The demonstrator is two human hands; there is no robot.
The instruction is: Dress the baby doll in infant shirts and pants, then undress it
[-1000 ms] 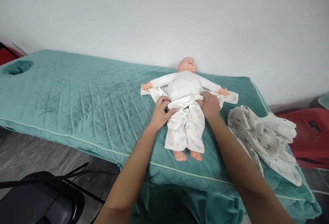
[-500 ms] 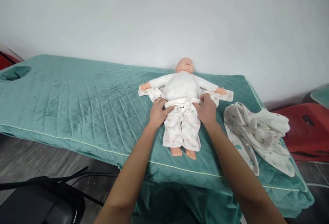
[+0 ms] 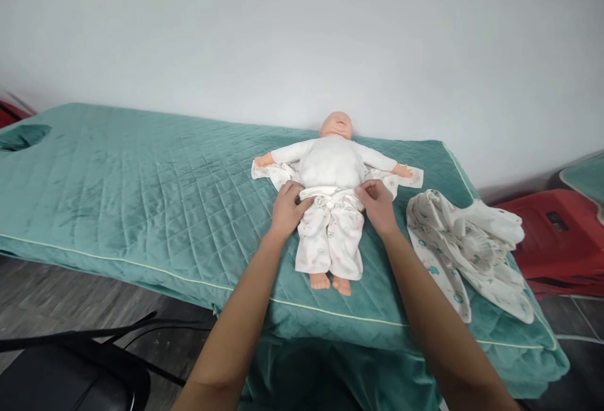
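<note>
A baby doll [image 3: 331,162] with a white cloth body lies on its back on the green quilted bed cover. It wears patterned white pants [image 3: 330,241], and a spread patterned shirt lies under its arms. My left hand [image 3: 287,209] grips the waistband at the doll's left-of-frame hip, thumb on the front. At the other hip my right hand [image 3: 377,205] pinches the edge of the waistband between thumb and fingers. A tied string shows at the middle of the waist. The doll's feet stick out below the pant legs.
Crumpled patterned baby clothes [image 3: 467,241] lie on the bed [image 3: 165,209] to the right of the doll. Red plastic chairs [image 3: 561,235] stand beyond the right end. A black chair [image 3: 70,379] is at the lower left, and a white wall [image 3: 283,52] rises behind.
The waistband's front has slackened and its tied string shows more. My right hand has shifted slightly at the hip, its thumb now nearer the fingertips. The view has shifted a little.
</note>
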